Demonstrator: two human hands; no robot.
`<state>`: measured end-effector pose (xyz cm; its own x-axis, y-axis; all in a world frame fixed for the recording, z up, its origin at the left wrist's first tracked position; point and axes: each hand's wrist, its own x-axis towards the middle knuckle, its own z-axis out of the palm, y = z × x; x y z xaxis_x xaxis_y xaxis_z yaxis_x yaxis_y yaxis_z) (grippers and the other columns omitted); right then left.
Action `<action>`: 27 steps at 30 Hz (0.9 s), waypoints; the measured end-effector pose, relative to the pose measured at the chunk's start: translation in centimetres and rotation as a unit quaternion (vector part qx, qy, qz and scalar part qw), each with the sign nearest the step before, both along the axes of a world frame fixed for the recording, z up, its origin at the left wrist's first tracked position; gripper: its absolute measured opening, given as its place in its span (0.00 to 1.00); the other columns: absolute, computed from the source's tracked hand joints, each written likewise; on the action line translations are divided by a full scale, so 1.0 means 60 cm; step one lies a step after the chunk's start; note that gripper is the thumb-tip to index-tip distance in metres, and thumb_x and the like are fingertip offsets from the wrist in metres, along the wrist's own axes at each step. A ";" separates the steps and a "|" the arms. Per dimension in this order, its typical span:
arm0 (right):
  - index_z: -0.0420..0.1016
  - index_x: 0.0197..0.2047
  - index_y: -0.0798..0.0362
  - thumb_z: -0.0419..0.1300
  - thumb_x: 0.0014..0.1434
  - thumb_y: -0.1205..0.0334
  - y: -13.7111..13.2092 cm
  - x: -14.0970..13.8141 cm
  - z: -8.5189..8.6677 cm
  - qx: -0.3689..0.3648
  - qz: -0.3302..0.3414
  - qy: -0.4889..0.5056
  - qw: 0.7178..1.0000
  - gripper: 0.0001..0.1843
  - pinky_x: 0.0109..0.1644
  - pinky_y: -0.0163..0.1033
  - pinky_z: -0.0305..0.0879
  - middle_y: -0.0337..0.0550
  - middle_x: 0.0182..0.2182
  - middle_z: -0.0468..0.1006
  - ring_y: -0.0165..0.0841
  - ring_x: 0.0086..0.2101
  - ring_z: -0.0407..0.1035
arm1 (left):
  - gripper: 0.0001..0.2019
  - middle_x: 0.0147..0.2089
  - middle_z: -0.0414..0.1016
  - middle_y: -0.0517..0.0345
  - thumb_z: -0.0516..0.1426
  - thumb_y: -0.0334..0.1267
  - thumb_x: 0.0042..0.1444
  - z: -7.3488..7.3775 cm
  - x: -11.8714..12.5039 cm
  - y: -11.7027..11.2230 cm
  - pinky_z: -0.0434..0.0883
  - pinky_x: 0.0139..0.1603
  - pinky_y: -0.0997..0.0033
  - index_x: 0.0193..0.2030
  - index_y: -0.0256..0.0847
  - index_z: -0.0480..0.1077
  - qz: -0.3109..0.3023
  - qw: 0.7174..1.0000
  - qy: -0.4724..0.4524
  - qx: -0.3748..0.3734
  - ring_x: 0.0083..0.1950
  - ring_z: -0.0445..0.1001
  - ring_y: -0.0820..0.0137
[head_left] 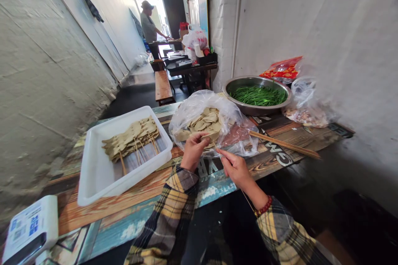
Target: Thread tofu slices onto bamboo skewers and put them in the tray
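My left hand [194,149] pinches a flat greyish-tan food slice [210,136] by its edge, over the opened plastic bag [199,100]. A pile of similar slices [203,120] lies in that bag. My right hand [235,168] is closed on a thin bamboo skewer [246,200]; its front end points at the slice, and its back end runs down below my wrist. I cannot tell whether the tip has pierced the slice. To the left, a white plastic tray [99,176] holds several skewers threaded with the same slices [132,136], their sticks towards me.
A bundle of bare skewers [284,145] lies at the table's right. Behind it stand a steel bowl [228,98] of green chives [259,95] and knotted plastic bags [306,103]. A white box [31,227] sits front left. Farther off are a bench [163,86] and a person [149,25].
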<state>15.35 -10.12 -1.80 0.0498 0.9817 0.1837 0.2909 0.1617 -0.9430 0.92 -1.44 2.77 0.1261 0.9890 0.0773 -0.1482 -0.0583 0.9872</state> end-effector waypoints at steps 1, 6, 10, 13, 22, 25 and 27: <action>0.74 0.57 0.59 0.51 0.64 0.57 0.000 0.000 0.000 -0.001 -0.001 -0.001 1.000 0.24 0.22 0.31 0.61 0.32 0.11 0.65 0.27 0.14 0.60 | 0.10 0.26 0.74 0.61 0.65 0.36 0.42 0.000 0.000 0.000 0.64 0.30 0.75 0.32 0.37 0.76 -0.004 1.000 0.002 0.002 0.26 0.68 0.75; 0.74 0.57 0.59 0.50 0.64 0.57 0.002 -0.002 0.000 0.000 -0.007 -0.002 1.000 0.24 0.22 0.31 0.61 0.32 0.12 0.65 0.27 0.14 0.61 | 0.09 0.27 0.75 0.60 0.66 0.37 0.41 -0.001 0.002 -0.001 0.65 0.32 0.75 0.31 0.37 0.76 -0.017 1.000 0.003 0.012 0.29 0.69 0.74; 0.75 0.57 0.59 0.50 0.64 0.57 0.004 -0.002 0.000 0.004 -0.008 -0.006 1.000 0.23 0.23 0.32 0.61 0.32 0.12 0.65 0.27 0.15 0.61 | 0.10 0.27 0.75 0.60 0.67 0.38 0.40 -0.004 0.003 -0.001 0.64 0.32 0.75 0.31 0.37 0.77 -0.037 0.999 0.001 0.000 0.28 0.69 0.74; 0.75 0.57 0.59 0.50 0.65 0.57 0.002 -0.002 0.000 0.010 -0.010 -0.001 1.000 0.24 0.24 0.32 0.62 0.32 0.12 0.64 0.28 0.15 0.61 | 0.12 0.26 0.74 0.61 0.67 0.39 0.41 -0.007 0.004 -0.001 0.63 0.29 0.76 0.32 0.36 0.76 -0.059 0.998 -0.013 -0.019 0.26 0.67 0.76; 0.76 0.55 0.57 0.51 0.64 0.54 -0.004 0.000 -0.002 0.010 -0.014 -0.002 1.000 0.23 0.23 0.33 0.61 0.32 0.12 0.64 0.28 0.15 0.61 | 0.17 0.26 0.73 0.62 0.69 0.40 0.37 -0.009 0.005 -0.003 0.66 0.27 0.77 0.33 0.36 0.72 -0.069 0.988 -0.097 -0.098 0.24 0.69 0.77; 0.77 0.54 0.58 0.52 0.64 0.54 -0.006 0.001 0.001 0.013 -0.013 -0.003 1.000 0.23 0.23 0.33 0.62 0.33 0.13 0.65 0.28 0.15 0.61 | 0.17 0.25 0.71 0.62 0.69 0.40 0.37 -0.011 0.004 -0.001 0.65 0.27 0.77 0.32 0.36 0.72 -0.070 0.985 -0.110 -0.109 0.24 0.68 0.77; 0.77 0.53 0.58 0.52 0.64 0.54 -0.007 0.001 0.002 0.017 -0.014 -0.007 1.000 0.22 0.24 0.33 0.62 0.33 0.13 0.66 0.28 0.16 0.62 | 0.16 0.25 0.71 0.62 0.69 0.41 0.38 -0.013 0.004 -0.001 0.66 0.28 0.76 0.31 0.36 0.71 -0.067 0.985 -0.115 -0.113 0.24 0.68 0.77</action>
